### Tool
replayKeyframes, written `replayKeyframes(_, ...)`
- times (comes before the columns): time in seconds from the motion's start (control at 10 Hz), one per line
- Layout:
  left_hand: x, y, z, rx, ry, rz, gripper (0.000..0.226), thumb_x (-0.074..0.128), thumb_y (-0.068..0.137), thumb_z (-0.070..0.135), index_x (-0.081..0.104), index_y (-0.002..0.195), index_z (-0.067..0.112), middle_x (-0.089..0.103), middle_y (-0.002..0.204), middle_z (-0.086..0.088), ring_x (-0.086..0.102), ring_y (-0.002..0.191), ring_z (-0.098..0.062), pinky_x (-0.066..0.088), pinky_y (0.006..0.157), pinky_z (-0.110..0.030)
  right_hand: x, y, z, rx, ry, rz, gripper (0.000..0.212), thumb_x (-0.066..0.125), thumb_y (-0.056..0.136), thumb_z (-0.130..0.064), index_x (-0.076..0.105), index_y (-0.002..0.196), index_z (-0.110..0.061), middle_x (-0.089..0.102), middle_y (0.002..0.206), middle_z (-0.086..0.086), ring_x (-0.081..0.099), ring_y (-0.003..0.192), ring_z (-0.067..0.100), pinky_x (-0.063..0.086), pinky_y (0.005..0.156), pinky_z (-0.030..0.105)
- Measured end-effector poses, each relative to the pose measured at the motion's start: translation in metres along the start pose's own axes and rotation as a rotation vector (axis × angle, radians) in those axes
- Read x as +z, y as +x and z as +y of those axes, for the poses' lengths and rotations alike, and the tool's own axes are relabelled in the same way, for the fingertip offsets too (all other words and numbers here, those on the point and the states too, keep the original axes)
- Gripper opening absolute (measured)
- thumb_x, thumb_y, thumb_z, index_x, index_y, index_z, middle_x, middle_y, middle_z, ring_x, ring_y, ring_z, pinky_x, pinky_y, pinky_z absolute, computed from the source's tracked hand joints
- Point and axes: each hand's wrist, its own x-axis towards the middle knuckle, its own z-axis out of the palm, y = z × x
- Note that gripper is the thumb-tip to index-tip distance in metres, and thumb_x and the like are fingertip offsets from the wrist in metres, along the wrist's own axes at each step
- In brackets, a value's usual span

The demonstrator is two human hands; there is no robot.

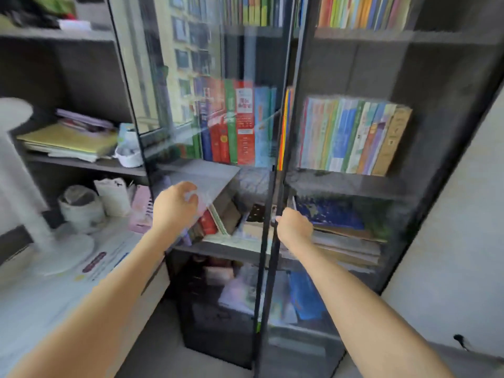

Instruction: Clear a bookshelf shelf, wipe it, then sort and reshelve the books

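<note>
Hands at bookshelf (354, 184) doors, centre frame.
Right hand (293, 227) fingers curl round dark door frame (264, 296); left hand (176, 207) fingers curled (blurred, cannot tell what they hold).

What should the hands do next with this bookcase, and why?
Probably pull the right glass door open. The right hand grips its dark edge with curled fingers, and the row of upright books sits behind the glass, so nothing there can be lifted out yet. What the left hand holds is too blurred to tell.
</note>
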Motion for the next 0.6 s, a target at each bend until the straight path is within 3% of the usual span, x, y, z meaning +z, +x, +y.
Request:
replayKeyframes(0.2,-0.043,0.012,-0.024,-0.005,0.048,0.074,0.031,0.052,0.092,0.015,0.065,0.12,0.015,0.067,0.118,-0.008,0.06,0.109,-0.029,0.043,0.085,-0.031,-0.002,0.029,-0.028,0.115,-0.134,-0.032,0.02,0.048,0.098,-0.01,0.065,0.108,-0.007,0.066,0.112,0.01,0.061,0.107,0.029,0.041,0.073,0.031)
replayKeyframes(0.3,-0.067,0.015,-0.042,0.015,0.1,0.115,0.031,0.052,0.092,0.015,0.065,0.12,0.015,0.067,0.116,-0.009,0.059,0.108,-0.03,0.042,0.082,-0.031,-0.009,0.032,-0.041,0.131,-0.329,-0.056,0.029,0.053,0.09,-0.004,0.066,0.116,-0.007,0.066,0.117,0.009,0.061,0.109,0.029,0.049,0.08,0.031)
replayKeyframes(0.4,-0.094,0.015,-0.062,-0.004,0.099,0.114,0.029,0.052,0.091,0.014,0.066,0.116,0.015,0.067,0.116,-0.006,0.06,0.106,-0.028,0.044,0.083,-0.031,-0.012,0.024,-0.078,0.063,-0.428,-0.079,0.036,0.058,0.084,-0.003,0.064,0.119,-0.009,0.065,0.119,0.008,0.061,0.109,0.028,0.049,0.074,0.03)
replayKeyframes(0.5,-0.127,0.012,-0.085,-0.041,0.092,0.139,0.029,0.052,0.092,0.015,0.065,0.118,0.016,0.066,0.118,-0.005,0.061,0.106,-0.025,0.048,0.087,-0.032,-0.014,0.019,-0.136,-0.114,-0.255,-0.038,0.023,0.055,0.092,-0.016,0.064,0.112,-0.01,0.065,0.118,0.008,0.06,0.11,0.028,0.041,0.074,0.028)
replayKeyframes(0.6,-0.165,0.003,-0.104,-0.051,0.104,0.23,0.03,0.053,0.093,0.016,0.064,0.121,0.017,0.066,0.12,-0.004,0.062,0.104,-0.024,0.049,0.09,-0.034,-0.023,0.011,-0.192,-0.344,0.087,-0.048,0.032,0.051,0.096,-0.031,0.065,0.083,-0.006,0.071,0.085,0.007,0.068,0.088,0.027,0.049,0.067,0.026)
